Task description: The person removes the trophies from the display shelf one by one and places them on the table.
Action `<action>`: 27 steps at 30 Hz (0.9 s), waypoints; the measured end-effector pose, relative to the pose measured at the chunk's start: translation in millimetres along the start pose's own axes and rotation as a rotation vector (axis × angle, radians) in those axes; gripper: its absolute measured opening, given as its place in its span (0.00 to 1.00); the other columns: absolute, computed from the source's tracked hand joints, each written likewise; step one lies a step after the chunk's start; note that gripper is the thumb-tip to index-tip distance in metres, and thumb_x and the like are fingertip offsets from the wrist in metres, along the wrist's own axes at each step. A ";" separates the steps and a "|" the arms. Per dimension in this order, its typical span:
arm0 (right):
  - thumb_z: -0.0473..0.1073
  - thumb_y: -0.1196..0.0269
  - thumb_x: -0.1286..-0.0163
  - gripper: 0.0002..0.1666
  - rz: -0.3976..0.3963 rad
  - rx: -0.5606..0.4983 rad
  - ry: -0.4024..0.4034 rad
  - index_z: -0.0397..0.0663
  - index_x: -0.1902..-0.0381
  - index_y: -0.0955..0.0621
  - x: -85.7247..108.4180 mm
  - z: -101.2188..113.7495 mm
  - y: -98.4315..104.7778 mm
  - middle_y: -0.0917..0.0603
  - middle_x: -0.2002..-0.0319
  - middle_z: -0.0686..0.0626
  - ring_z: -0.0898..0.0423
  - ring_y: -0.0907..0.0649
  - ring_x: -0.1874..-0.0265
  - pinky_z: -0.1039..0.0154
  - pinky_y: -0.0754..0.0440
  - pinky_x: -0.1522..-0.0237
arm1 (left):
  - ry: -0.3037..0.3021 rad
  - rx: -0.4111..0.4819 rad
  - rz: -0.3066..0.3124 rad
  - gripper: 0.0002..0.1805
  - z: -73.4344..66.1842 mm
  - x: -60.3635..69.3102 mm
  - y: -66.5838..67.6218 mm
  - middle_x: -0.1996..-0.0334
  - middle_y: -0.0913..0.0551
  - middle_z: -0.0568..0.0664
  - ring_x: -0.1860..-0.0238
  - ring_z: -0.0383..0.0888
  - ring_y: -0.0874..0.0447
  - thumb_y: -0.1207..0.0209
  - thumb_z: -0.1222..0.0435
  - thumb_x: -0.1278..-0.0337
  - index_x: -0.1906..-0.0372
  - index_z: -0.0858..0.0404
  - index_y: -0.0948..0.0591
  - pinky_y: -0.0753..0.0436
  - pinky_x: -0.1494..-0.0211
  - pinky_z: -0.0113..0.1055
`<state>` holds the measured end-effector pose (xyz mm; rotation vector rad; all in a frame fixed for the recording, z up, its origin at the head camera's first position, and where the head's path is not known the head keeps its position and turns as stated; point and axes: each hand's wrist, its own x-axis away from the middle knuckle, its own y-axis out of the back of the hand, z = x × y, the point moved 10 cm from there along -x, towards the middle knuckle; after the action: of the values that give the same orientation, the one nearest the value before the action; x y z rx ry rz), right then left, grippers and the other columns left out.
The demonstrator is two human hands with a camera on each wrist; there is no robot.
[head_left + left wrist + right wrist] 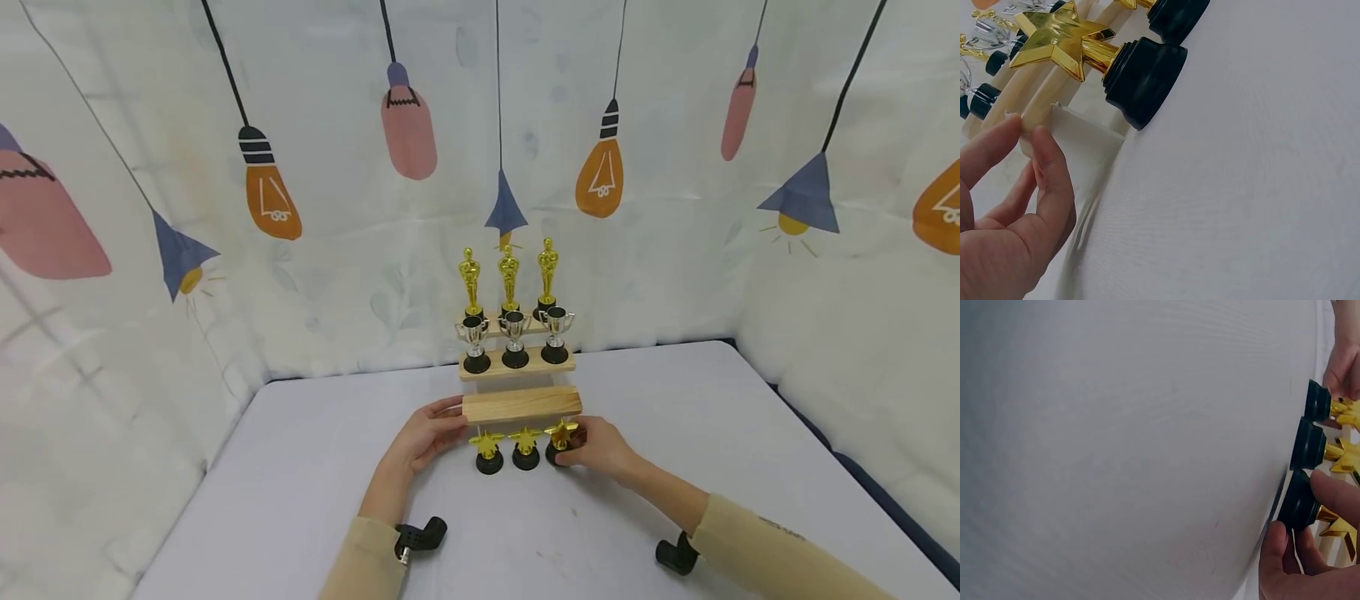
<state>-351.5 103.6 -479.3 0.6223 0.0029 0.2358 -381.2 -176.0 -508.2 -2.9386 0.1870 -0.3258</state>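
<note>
Three gold star trophies with black bases stand in a row on the white tabletop: a left one (489, 454), a middle one (526, 450) and a right one (557, 442). My right hand (602, 447) holds the right trophy by its black base (1298, 503), thumb on one side and fingers on the other. At the left end of the bare lowest wooden step (521, 405), my left hand (429, 433) pinches the board's edge between thumb and fingertip, as the left wrist view shows. The left star trophy (1138, 78) is close beside that hand, apart from it.
Behind the bare step, three silver cups (514, 333) stand on the middle wooden step (491, 372). Three gold figure statuettes (509, 279) stand on the top step. A patterned cloth backdrop (337, 292) rises behind the white-covered table (337, 483).
</note>
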 end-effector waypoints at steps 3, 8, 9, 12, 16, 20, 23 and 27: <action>0.36 0.20 0.47 0.28 -0.007 0.025 0.000 0.35 0.49 0.17 -1.0 0.1 -0.6 0.18 0.67 0.50 0.54 0.20 0.65 0.58 0.20 0.64 | -0.001 -0.006 0.000 0.30 -2.8 -0.6 0.5 0.40 0.21 0.63 0.49 0.47 0.16 0.37 0.75 0.35 0.29 0.71 0.29 0.16 0.48 0.38; 0.37 0.20 0.48 0.29 -0.015 0.052 0.013 0.34 0.49 0.18 -3.5 -0.4 -1.7 0.17 0.66 0.50 0.54 0.18 0.64 0.57 0.18 0.61 | 0.000 -0.012 0.002 0.31 -3.9 -1.3 0.8 0.39 0.22 0.64 0.48 0.47 0.16 0.36 0.74 0.35 0.28 0.70 0.30 0.16 0.47 0.39; 0.37 0.20 0.48 0.29 -0.015 0.054 0.013 0.35 0.49 0.18 -3.6 -0.7 -2.1 0.17 0.66 0.50 0.54 0.19 0.64 0.57 0.18 0.61 | 0.001 -0.011 0.003 0.31 -3.5 -1.2 0.8 0.38 0.22 0.64 0.48 0.47 0.16 0.36 0.74 0.35 0.28 0.70 0.30 0.16 0.47 0.39; 0.37 0.19 0.48 0.29 -0.013 0.066 0.017 0.35 0.49 0.18 -2.5 -0.7 -3.0 0.18 0.66 0.50 0.54 0.19 0.64 0.57 0.18 0.62 | 0.008 -0.005 0.003 0.30 -1.2 -0.4 1.0 0.38 0.23 0.65 0.48 0.48 0.16 0.37 0.75 0.35 0.29 0.71 0.29 0.16 0.46 0.40; 0.37 0.19 0.48 0.30 -0.012 0.097 0.034 0.35 0.48 0.18 -0.5 1.4 -3.2 0.19 0.67 0.51 0.54 0.21 0.65 0.58 0.20 0.63 | 0.010 0.004 -0.001 0.30 0.2 0.0 0.9 0.38 0.23 0.65 0.49 0.47 0.15 0.37 0.75 0.35 0.29 0.71 0.29 0.16 0.46 0.40; 0.37 0.19 0.48 0.31 0.000 0.102 0.053 0.36 0.48 0.19 1.6 3.2 -1.7 0.21 0.68 0.50 0.54 0.23 0.67 0.59 0.23 0.65 | 0.005 0.004 -0.006 0.31 -0.3 0.7 0.9 0.39 0.22 0.64 0.49 0.47 0.15 0.36 0.75 0.35 0.29 0.71 0.29 0.16 0.46 0.39; 0.36 0.19 0.48 0.30 0.008 0.089 0.067 0.36 0.49 0.19 3.4 3.6 3.6 0.21 0.67 0.50 0.54 0.23 0.66 0.59 0.23 0.65 | 0.008 -0.002 -0.006 0.31 0.2 0.9 1.5 0.40 0.21 0.63 0.50 0.47 0.15 0.36 0.74 0.35 0.28 0.71 0.30 0.16 0.47 0.38; 0.33 0.20 0.48 0.27 0.003 0.069 0.098 0.36 0.51 0.19 4.5 5.8 17.5 0.19 0.64 0.49 0.55 0.21 0.64 0.59 0.19 0.62 | 0.011 -0.002 0.000 0.31 -0.6 0.6 1.1 0.42 0.21 0.62 0.50 0.46 0.15 0.36 0.74 0.35 0.28 0.71 0.30 0.16 0.48 0.38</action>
<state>-350.5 115.0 -464.1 0.6784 0.1052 0.2696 -380.9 -177.3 -507.7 -2.9396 0.1896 -0.3415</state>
